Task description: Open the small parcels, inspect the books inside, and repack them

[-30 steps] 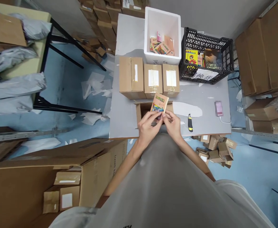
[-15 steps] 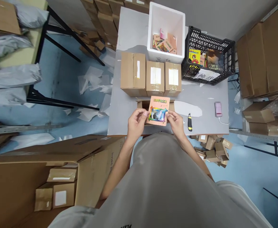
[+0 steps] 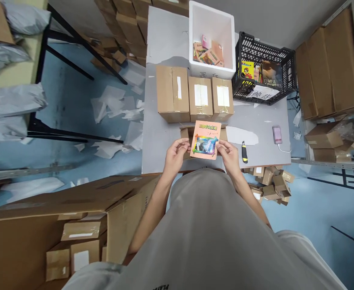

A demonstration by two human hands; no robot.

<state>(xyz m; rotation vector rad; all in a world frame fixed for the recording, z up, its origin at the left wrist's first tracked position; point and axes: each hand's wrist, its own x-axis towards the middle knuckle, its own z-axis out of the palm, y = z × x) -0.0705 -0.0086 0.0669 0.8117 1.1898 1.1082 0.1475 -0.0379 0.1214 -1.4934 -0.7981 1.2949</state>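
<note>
A pink book [image 3: 205, 140] with a rainbow-framed picture on its cover is held up near the table's front edge. My left hand [image 3: 176, 155] pinches its left edge, and my right hand [image 3: 228, 155] grips its right edge. Behind and below the book, an open cardboard box [image 3: 184, 132] shows only in part. Three closed boxes stand just beyond it: a larger one [image 3: 172, 94] on the left, then a small one [image 3: 201, 98] and another small one [image 3: 223, 98], all with white labels.
A white foam box [image 3: 212, 71] with pink booklets and a black crate [image 3: 264, 90] of books stand at the back. A yellow-black cutter [image 3: 244, 152] and a phone [image 3: 277, 135] lie on the table [image 3: 154, 153]. A big carton [image 3: 125, 225] is at lower left.
The book and both hands have shifted slightly right. My left hand's fingers have moved a little at the book's edge. The whole view has turned slightly.
</note>
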